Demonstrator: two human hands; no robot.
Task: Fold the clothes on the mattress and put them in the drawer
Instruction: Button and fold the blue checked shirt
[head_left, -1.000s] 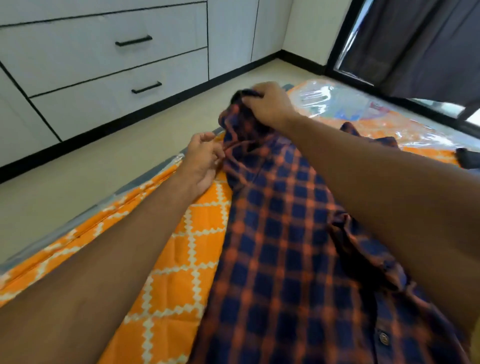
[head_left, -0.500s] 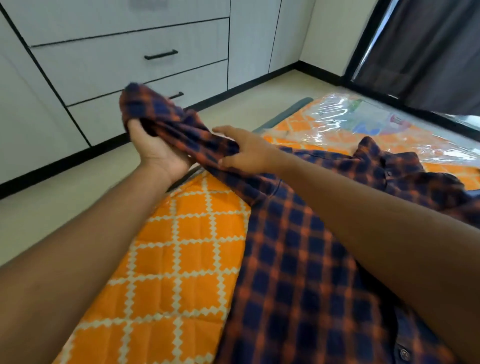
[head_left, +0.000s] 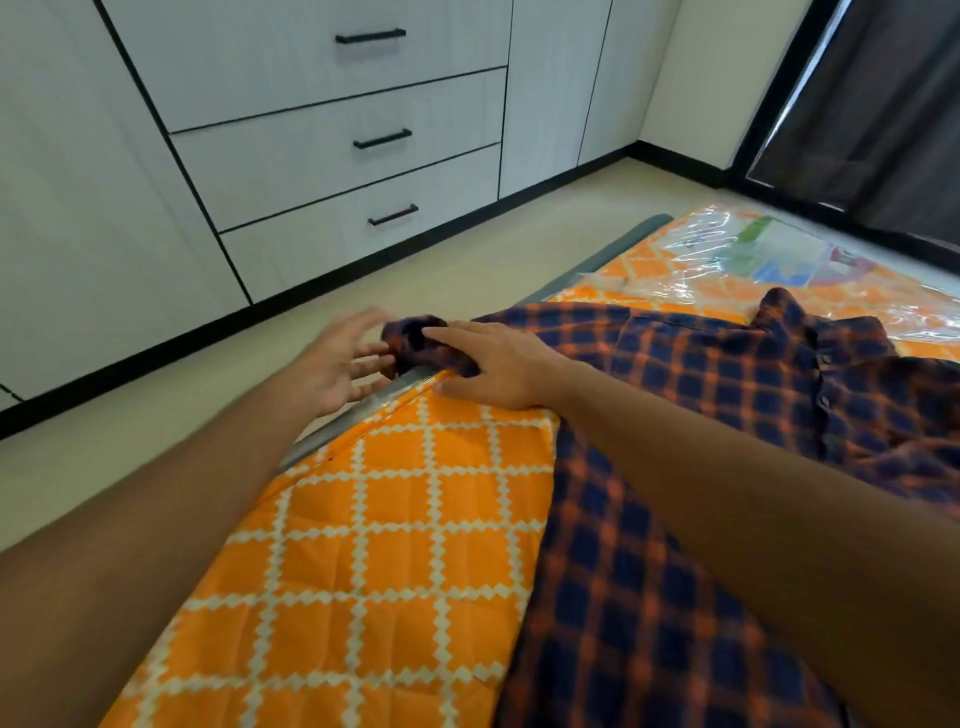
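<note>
A navy and orange plaid shirt (head_left: 701, 395) lies spread over the orange quilted mattress (head_left: 374, 551), collar toward the right. One sleeve stretches left to the mattress edge. My right hand (head_left: 493, 364) lies flat on that sleeve near its cuff (head_left: 413, 338), fingers straight. Just left of the cuff, over the mattress edge, my left hand (head_left: 343, 364) hovers with fingers spread and blurred, holding nothing. White drawers (head_left: 332, 150) with black handles stand shut across the floor.
A strip of beige floor (head_left: 457, 260) separates the mattress from the drawer unit. A clear plastic package (head_left: 769, 254) lies at the far end of the mattress. Dark curtains (head_left: 872, 114) hang at the right.
The sleeve that my left hand held up has come down onto the mattress edge. My left hand has let go and opened. My right hand now presses the sleeve flat.
</note>
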